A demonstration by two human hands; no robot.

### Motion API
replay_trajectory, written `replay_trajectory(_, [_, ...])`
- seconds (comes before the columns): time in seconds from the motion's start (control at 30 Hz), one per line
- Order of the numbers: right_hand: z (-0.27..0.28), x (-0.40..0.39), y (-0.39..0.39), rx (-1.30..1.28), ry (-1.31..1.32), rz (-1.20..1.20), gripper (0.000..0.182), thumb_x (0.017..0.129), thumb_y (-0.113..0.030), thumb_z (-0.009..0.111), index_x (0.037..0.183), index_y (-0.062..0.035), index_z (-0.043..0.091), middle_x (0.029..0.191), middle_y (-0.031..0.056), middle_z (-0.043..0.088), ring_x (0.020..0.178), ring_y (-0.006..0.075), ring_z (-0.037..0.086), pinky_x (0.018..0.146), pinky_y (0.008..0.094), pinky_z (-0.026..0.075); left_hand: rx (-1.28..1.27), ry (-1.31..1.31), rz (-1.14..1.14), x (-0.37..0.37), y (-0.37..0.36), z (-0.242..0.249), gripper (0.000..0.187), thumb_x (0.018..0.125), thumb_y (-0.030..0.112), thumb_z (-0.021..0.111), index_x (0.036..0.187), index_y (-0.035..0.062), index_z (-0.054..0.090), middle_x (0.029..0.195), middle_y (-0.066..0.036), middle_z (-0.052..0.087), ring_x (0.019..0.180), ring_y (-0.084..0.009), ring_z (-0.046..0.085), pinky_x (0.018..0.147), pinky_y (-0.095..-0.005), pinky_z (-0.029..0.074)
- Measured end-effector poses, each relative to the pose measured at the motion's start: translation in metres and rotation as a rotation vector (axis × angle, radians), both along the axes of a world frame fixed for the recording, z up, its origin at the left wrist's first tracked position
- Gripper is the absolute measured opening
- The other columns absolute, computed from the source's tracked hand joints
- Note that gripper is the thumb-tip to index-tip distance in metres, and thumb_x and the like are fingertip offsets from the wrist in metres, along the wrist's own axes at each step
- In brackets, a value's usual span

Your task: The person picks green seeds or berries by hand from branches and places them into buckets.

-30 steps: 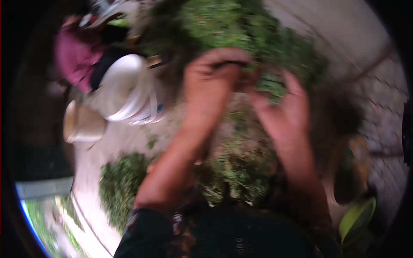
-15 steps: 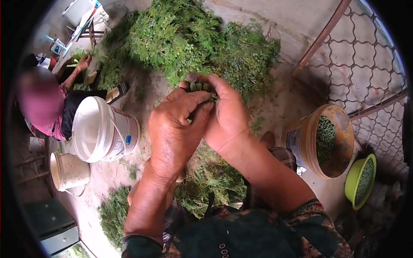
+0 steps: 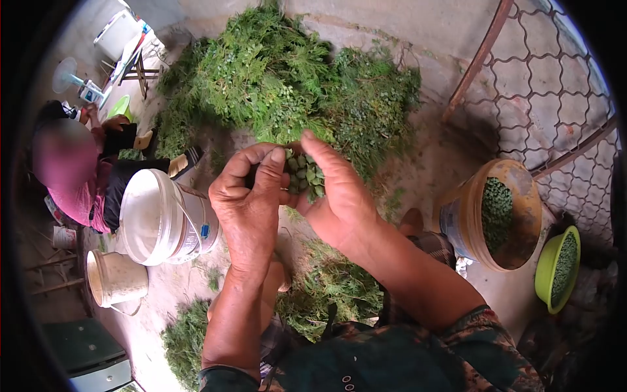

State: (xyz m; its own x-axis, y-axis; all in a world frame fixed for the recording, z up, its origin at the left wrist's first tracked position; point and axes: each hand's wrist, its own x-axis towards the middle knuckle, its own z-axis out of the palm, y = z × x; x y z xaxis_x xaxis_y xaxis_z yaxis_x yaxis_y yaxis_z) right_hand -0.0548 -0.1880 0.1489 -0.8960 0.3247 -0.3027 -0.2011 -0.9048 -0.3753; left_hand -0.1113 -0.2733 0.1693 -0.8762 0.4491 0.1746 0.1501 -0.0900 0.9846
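Note:
Several small green cones [image 3: 305, 175] are bunched between my two hands, in the middle of the view. Underneath and beside them, my right hand [image 3: 341, 202] is cupped, its fingers curled round the bunch and thumb up. My left hand [image 3: 247, 193] meets it from the left, with fingers bent and thumb against the cones' edge; its inner side is hidden. Beyond my hands lies a large heap of leafy green branches [image 3: 261, 72]. More cut sprigs [image 3: 333, 281] lie on the floor below my forearms.
To the right, a tan bucket [image 3: 446, 219] and a lime-green basin [image 3: 544, 271] hold green cones. A large white bucket [image 3: 147, 215] and a smaller bucket [image 3: 117, 281] stand left. Another person [image 3: 68, 170] sits beyond them. Wire mesh [image 3: 535, 85] borders the right.
My left hand has shifted left and down off the right palm, its thumb now raised, and more cones show between the hands. The other person's arm has drawn back from the branches.

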Motion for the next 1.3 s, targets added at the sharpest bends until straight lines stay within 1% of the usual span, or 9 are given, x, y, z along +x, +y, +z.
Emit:
replay_trajectory(0.17, [0.001, 0.001, 0.001, 0.118, 0.049, 0.038, 0.024, 0.084, -0.031, 0.063, 0.087, -0.0086, 0.054, 0.072, -0.0015, 0.050, 0.063, 0.0097, 0.048, 0.053, 0.0259, 0.042, 0.017, -0.101, -0.035, -0.003, 0.000, -0.001, 0.010, 0.085, 0.009, 0.062, 0.087, -0.0014, 0.063, 0.067, -0.001, 0.060, 0.057, -0.0046, 0.054, 0.045, -0.0178, 0.044])
replay_trajectory(0.37, [-0.004, 0.003, 0.004, 0.256, -0.043, 0.059, 0.030, 0.084, -0.035, 0.063, 0.079, -0.0089, 0.050, 0.068, -0.0012, 0.047, 0.054, 0.0080, 0.044, 0.042, 0.0232, 0.034, -0.159, 0.157, -0.040, 0.000, -0.001, 0.002, 0.008, 0.085, 0.008, 0.061, 0.086, -0.0004, 0.063, 0.072, -0.002, 0.061, 0.056, -0.0047, 0.052, 0.047, -0.0177, 0.041])
replay_trajectory(0.47, [-0.005, 0.003, 0.005, 0.264, -0.016, 0.077, 0.030, 0.084, -0.036, 0.062, 0.080, -0.0095, 0.049, 0.068, -0.0004, 0.047, 0.052, 0.0080, 0.043, 0.041, 0.0225, 0.032, -0.070, 0.010, -0.070, -0.010, -0.003, 0.003, 0.010, 0.086, 0.009, 0.059, 0.084, 0.0004, 0.062, 0.065, -0.002, 0.059, 0.048, -0.0030, 0.048, 0.042, -0.0153, 0.036])
replay_trajectory(0.57, [-0.003, 0.004, 0.009, 0.135, 0.030, 0.206, 0.028, 0.085, -0.036, 0.060, 0.085, -0.0100, 0.052, 0.071, -0.0007, 0.046, 0.054, 0.0077, 0.043, 0.041, 0.0206, 0.030, 0.007, -0.487, -0.186, -0.018, -0.008, 0.003, 0.010, 0.086, 0.017, 0.059, 0.087, 0.0068, 0.059, 0.062, 0.000, 0.055, 0.042, 0.0009, 0.031, 0.038, -0.0160, 0.019])
replay_trajectory(0.8, [-0.009, 0.005, 0.013, -0.135, 0.164, 0.270, 0.017, 0.090, -0.024, 0.049, 0.088, -0.0077, 0.052, 0.079, 0.0061, 0.054, 0.055, 0.0108, 0.047, 0.038, 0.0221, 0.032, 0.140, -0.614, -0.156, -0.026, -0.013, -0.010, 0.007, 0.087, 0.014, 0.056, 0.086, 0.0076, 0.055, 0.059, 0.005, 0.047, 0.044, 0.0010, 0.032, 0.038, -0.0151, 0.020])
replay_trajectory(0.9, [-0.003, 0.007, 0.016, -0.115, 0.104, 0.210, 0.023, 0.086, -0.031, 0.049, 0.086, -0.0081, 0.051, 0.072, 0.0073, 0.056, 0.053, 0.0129, 0.049, 0.039, 0.0242, 0.031, 0.189, -0.559, -0.157, -0.029, -0.011, -0.015, 0.007, 0.088, 0.014, 0.055, 0.085, 0.0074, 0.053, 0.061, 0.005, 0.044, 0.047, -0.0012, 0.037, 0.039, -0.0156, 0.024])
replay_trajectory(0.97, [-0.002, 0.010, 0.020, -0.131, 0.109, 0.193, 0.023, 0.086, -0.031, 0.049, 0.086, -0.0079, 0.051, 0.072, 0.0074, 0.057, 0.053, 0.0132, 0.049, 0.039, 0.0243, 0.031, 0.118, -0.526, 0.004, -0.027, -0.004, -0.017, 0.007, 0.088, 0.013, 0.054, 0.087, 0.0058, 0.053, 0.068, 0.001, 0.051, 0.054, -0.0058, 0.047, 0.043, -0.0177, 0.035])
replay_trajectory(1.17, [0.012, 0.042, 0.061, 0.002, 0.207, 0.077, 0.017, 0.088, -0.021, 0.050, 0.085, -0.0046, 0.051, 0.073, 0.0064, 0.055, 0.053, 0.0102, 0.048, 0.038, 0.0237, 0.035, 0.053, -0.578, -0.252, -0.033, 0.000, -0.035, 0.009, 0.084, 0.005, 0.056, 0.093, 0.0021, 0.053, 0.081, -0.007, 0.059, 0.066, -0.0128, 0.057, 0.056, -0.0235, 0.048])
replay_trajectory(1.3, [0.060, 0.125, 0.111, 0.496, 0.120, -0.549, 0.018, 0.088, -0.021, 0.053, 0.083, -0.0046, 0.050, 0.072, 0.0047, 0.052, 0.053, 0.0086, 0.045, 0.041, 0.0230, 0.033, -0.106, -0.485, -0.356, -0.019, 0.013, -0.042, 0.017, 0.082, 0.002, 0.053, 0.098, -0.0010, 0.054, 0.084, -0.007, 0.057, 0.070, -0.0126, 0.055, 0.060, -0.0229, 0.048])
